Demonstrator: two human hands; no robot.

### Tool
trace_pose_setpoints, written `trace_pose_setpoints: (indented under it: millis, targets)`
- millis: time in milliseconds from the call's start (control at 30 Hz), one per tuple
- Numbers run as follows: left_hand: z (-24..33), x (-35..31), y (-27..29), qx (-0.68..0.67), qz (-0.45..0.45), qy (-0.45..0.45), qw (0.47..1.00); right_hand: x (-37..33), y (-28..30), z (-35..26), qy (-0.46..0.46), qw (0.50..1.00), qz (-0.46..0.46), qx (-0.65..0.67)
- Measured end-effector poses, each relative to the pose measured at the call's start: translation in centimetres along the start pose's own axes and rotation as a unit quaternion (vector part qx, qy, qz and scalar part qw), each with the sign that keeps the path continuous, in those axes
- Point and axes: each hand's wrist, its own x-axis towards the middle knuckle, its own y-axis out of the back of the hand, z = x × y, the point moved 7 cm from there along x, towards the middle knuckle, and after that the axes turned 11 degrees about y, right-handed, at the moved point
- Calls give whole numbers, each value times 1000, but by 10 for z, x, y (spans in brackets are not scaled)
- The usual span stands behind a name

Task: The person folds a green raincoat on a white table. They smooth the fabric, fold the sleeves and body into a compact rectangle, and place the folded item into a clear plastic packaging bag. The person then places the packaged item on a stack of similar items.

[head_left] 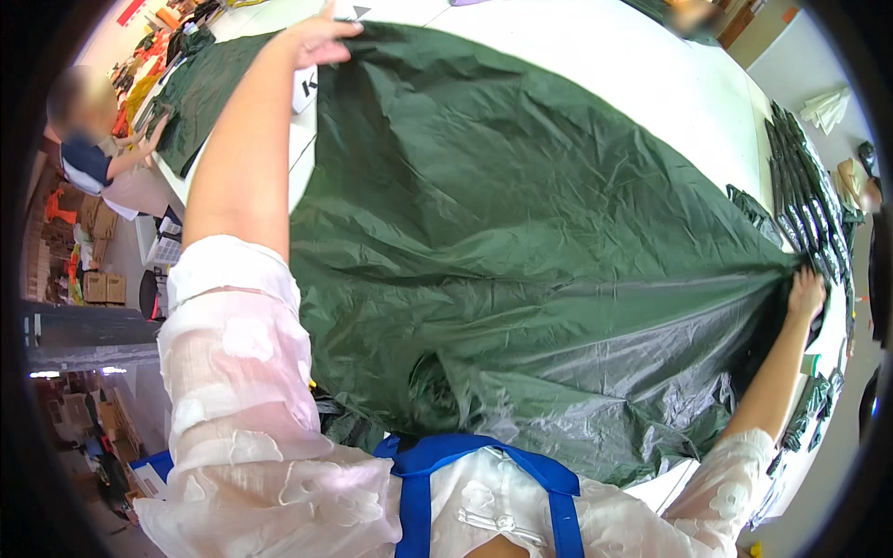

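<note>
A large dark green sheet of thin, shiny, waterproof-looking cloth point(521, 205) spreads before me, creased, with folds fanning out from its right end. Near my body it has a round, gathered dark part point(433, 389); whether this is an opening I cannot tell. At the far left, my left hand point(316, 43) is closed at the sheet's corner, the pinched edge partly hidden by the fingers. My right hand point(807, 294) grips the bunched right end, and the cloth there is pulled into a point.
Under the sheet is a white table point(651, 70). Folded dark green bundles point(802, 177) lie along its right side. More green cloth point(209, 84) lies at the far left, where another person point(88, 149) stands with hands on it. Cardboard boxes point(104, 286) stand on the left floor.
</note>
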Motion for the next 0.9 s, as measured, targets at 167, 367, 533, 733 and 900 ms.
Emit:
trace_pose_setpoints:
  millis: [167, 367, 533, 733, 900]
  targets:
    - [-5, -10, -101, 421, 193, -90, 882, -69, -63, 67, 9, 933, -120, -339]
    - [-167, -70, -155, 360, 76, -69, 927, -300, -157, 79, 156, 646, -362, -654]
    - [-245, -69, -198, 460, 0, 62, 886, -380, -132, 118, 38, 584, -368, -723]
    - [-227, -17, -190, 225, -15, -158, 961, -383, -134, 150, 58, 538, -350, -765]
    - [-264, -15, -72, 281, 276, 164, 904, -384, -128, 143, 67, 540, -332, -771]
